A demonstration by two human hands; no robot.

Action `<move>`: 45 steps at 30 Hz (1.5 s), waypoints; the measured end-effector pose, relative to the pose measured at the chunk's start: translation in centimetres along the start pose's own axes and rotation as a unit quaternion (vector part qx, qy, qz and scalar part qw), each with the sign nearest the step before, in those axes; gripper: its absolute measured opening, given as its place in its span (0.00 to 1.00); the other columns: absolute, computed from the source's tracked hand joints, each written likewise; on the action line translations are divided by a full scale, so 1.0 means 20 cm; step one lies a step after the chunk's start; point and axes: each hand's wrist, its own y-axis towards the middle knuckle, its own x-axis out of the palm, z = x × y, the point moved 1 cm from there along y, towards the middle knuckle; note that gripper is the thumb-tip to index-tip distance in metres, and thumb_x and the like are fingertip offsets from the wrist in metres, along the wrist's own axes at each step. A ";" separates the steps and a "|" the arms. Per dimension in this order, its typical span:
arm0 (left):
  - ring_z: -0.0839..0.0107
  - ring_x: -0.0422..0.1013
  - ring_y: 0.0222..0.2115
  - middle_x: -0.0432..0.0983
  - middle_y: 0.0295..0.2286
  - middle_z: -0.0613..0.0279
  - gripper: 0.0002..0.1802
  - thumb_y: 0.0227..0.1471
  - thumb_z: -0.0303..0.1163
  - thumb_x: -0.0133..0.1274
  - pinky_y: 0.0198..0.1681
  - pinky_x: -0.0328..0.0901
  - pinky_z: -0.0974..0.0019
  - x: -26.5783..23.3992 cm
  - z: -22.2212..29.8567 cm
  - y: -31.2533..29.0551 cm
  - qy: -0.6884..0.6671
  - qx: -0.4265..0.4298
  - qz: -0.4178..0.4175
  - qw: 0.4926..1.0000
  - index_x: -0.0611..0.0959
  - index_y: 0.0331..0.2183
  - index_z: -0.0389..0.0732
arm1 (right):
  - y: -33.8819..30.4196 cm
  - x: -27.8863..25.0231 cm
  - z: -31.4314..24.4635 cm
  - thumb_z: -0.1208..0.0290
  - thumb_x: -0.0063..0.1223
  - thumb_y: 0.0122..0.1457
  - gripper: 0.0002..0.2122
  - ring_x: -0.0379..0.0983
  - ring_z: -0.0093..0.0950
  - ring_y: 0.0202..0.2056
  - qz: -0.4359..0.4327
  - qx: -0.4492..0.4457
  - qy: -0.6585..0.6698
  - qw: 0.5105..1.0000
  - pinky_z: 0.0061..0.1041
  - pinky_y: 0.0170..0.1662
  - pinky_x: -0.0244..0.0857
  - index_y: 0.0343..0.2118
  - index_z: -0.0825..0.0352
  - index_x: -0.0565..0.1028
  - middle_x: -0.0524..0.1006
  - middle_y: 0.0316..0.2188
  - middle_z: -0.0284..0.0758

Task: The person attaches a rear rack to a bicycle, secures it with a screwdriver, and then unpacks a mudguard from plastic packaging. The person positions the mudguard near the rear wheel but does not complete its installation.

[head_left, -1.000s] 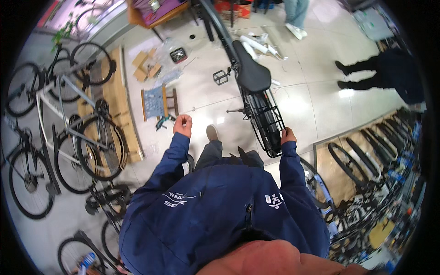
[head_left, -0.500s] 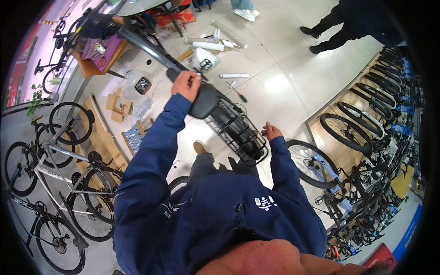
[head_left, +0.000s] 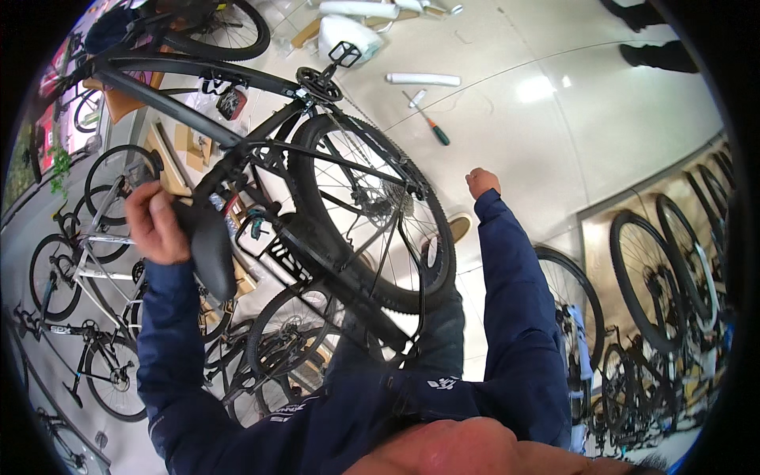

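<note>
A black bicycle (head_left: pixel 182 110) leans far over to the left in front of me. My left hand (head_left: pixel 158 226) is closed on the end of its black saddle (head_left: pixel 212 249). The rear wheel (head_left: pixel 372 210) faces up toward me, with the cassette and crank (head_left: pixel 321 84) showing on the right side. A black rear rack (head_left: pixel 348 285) reaches back over the wheel toward my legs. Out to the right, apart from the bicycle, my right hand (head_left: pixel 483 182) has its fingers curled in, with nothing visible in them.
On the floor beyond lie a screwdriver (head_left: pixel 437 131), a white foam tube (head_left: pixel 423 79) and a white plastic bag (head_left: pixel 348 36). Parked bicycles (head_left: pixel 103 261) stand at the left, and a row of others (head_left: pixel 649 277) lines the right. Another person's dark shoes (head_left: pixel 653 57) are at the far right.
The bicycle has tipped over to the left, its saddle moving left and its rear wheel and crank coming into sight. My left hand went left with the saddle; my right hand rose slightly.
</note>
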 end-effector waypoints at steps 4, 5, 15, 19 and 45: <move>0.78 0.64 0.31 0.74 0.36 0.56 0.14 0.67 0.33 0.44 0.37 0.60 0.74 -0.08 -0.03 -0.01 0.031 -0.008 -0.003 0.999 0.76 0.45 0.34 | 0.34 0.26 -0.08 0.60 0.60 0.58 0.19 0.74 0.45 0.50 -0.053 -0.011 -0.007 0.998 0.43 0.53 0.70 0.51 0.58 0.79 0.78 0.50 0.42; 0.79 0.62 0.29 0.75 0.35 0.55 0.14 0.67 0.34 0.43 0.35 0.58 0.75 -0.10 -0.03 -0.01 0.033 -0.006 -0.005 0.999 0.76 0.45 0.34 | 0.42 0.32 -0.10 0.61 0.60 0.58 0.19 0.73 0.45 0.52 -0.067 -0.012 -0.022 0.997 0.43 0.54 0.70 0.53 0.58 0.78 0.76 0.53 0.42; 0.77 0.59 0.27 0.71 0.33 0.54 0.23 0.69 0.49 0.42 0.32 0.55 0.74 -0.16 0.01 0.03 0.052 -0.009 -0.053 0.997 0.76 0.43 0.37 | 0.85 0.94 -0.06 0.58 0.46 0.67 0.16 0.76 0.48 0.47 -0.011 -0.020 -0.019 1.000 0.48 0.46 0.74 0.54 0.55 0.74 0.75 0.50 0.42; 0.78 0.59 0.27 0.71 0.32 0.54 0.22 0.69 0.47 0.42 0.33 0.55 0.74 -0.16 -0.02 0.01 0.032 -0.005 -0.045 0.998 0.76 0.43 0.36 | 0.79 0.96 -0.03 0.50 0.41 0.69 0.20 0.78 0.50 0.42 -0.025 -0.015 0.003 1.000 0.50 0.43 0.74 0.55 0.58 0.70 0.78 0.42 0.46; 0.68 0.71 0.26 0.72 0.31 0.60 0.11 0.51 0.24 0.58 0.31 0.66 0.66 -0.30 -0.16 -0.38 -0.385 0.013 -0.051 0.921 0.79 0.38 0.41 | -2.15 -0.99 -1.76 0.70 0.50 0.68 0.10 0.74 0.25 0.36 0.155 -0.041 0.520 0.839 0.27 0.41 0.71 0.50 0.67 0.70 0.77 0.38 0.35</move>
